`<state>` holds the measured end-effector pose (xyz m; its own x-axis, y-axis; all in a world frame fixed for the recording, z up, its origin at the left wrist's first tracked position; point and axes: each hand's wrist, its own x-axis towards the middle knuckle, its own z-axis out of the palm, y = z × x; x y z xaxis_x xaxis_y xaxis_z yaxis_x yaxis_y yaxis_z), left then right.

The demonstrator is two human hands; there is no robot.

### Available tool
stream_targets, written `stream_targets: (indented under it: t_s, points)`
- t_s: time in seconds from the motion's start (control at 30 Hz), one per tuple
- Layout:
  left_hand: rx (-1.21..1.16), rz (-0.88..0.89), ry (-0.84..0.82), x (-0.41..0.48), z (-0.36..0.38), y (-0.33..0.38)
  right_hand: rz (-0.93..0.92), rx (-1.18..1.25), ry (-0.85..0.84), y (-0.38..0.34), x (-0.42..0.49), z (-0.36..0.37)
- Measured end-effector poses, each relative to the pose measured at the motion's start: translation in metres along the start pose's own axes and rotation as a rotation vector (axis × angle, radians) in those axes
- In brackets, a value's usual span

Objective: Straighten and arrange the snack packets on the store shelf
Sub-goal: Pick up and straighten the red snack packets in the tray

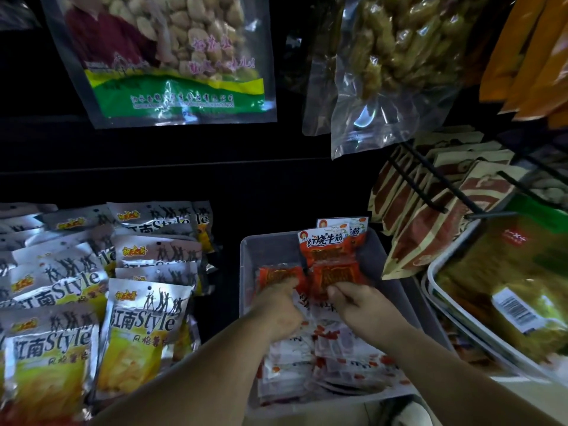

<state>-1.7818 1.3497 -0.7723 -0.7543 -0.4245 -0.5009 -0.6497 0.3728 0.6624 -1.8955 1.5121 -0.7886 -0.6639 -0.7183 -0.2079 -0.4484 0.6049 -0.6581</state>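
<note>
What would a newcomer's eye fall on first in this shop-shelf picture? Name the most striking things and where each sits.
In the clear bin at bottom centre, the right hand pinches a red packet, and the left hand touches a second red packet beside it. Silver-and-yellow packets crowd the shelf at left, and a large bag of pale snacks hangs top left.

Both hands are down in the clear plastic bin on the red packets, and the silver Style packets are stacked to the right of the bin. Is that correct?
Not quite. The head view shows the silver Style packets stacked to the left of the clear plastic bin, not the right. The rest holds: left hand and right hand are in the bin on the red packets.
</note>
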Motion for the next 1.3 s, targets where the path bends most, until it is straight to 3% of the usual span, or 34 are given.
stream_targets:
  t_s: [0.1, 0.23, 0.37, 0.47, 0.57, 0.63, 0.77, 0.97, 1.3]
  points:
    - [-0.078, 0.025, 0.02, 0.003, 0.002, 0.0, -0.048, -0.002, 0.025, 0.003, 0.0, -0.001]
    - [-0.148, 0.064, -0.122, -0.002, 0.008, 0.014, -0.007, 0.026, 0.04, 0.005, 0.002, -0.004]
    - [-0.197, 0.067, -0.204, -0.001, 0.01, 0.019, 0.042, 0.029, -0.06, -0.002, 0.001, -0.006]
    - [-0.289, 0.06, -0.139, -0.005, 0.006, 0.023, 0.06, -0.068, -0.104, -0.005, 0.003, -0.007]
    - [-0.395, 0.045, 0.088, -0.006, -0.001, 0.019, 0.024, -0.35, -0.122, -0.017, 0.002, -0.006]
    - [-0.446, 0.04, 0.221, -0.005, -0.009, 0.013, -0.027, -0.335, -0.025, -0.027, 0.005, -0.007]
    - [-0.435, 0.098, 0.288, -0.016, -0.027, 0.009, -0.139, -0.368, 0.312, -0.043, 0.039, -0.02]
    - [-0.444, 0.156, 0.294, -0.023, -0.039, 0.009, 0.072, -0.503, 0.283, -0.058, 0.07, -0.021]
    - [-0.398, 0.194, 0.274, -0.027, -0.043, 0.006, -0.133, -0.365, 0.664, -0.057, 0.055, -0.027]
